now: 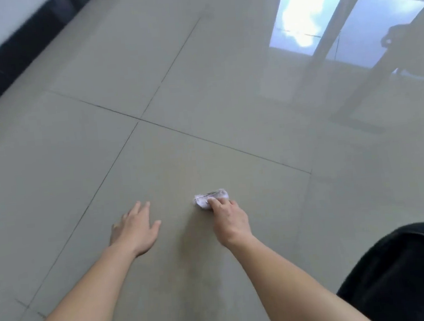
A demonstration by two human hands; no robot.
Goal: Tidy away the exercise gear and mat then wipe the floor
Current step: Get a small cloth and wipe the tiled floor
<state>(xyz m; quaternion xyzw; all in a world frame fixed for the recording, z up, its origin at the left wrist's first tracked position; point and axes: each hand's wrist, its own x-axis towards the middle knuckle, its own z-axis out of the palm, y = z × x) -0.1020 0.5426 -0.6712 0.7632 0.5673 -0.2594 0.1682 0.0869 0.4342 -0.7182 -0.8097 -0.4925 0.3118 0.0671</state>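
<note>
1. Right hand: fingers clamped on cloth, pressed to floor at 6 o'clock
2. Left hand: fingers spread, empty, at 7 o'clock
3. Risk: glossy tile; braced palm may slip

Lighting: bright, even daylight. Glare: window reflection on glossy floor tiles, upper right. Overall soft blur; wide-angle bending at edges.

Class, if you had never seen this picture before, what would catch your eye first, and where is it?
The right hand pressing a crumpled white cloth on the tiled floor, low centre. Beside it, the left hand is spread open. Top right, a bright window reflection shines on the tiles.
</note>
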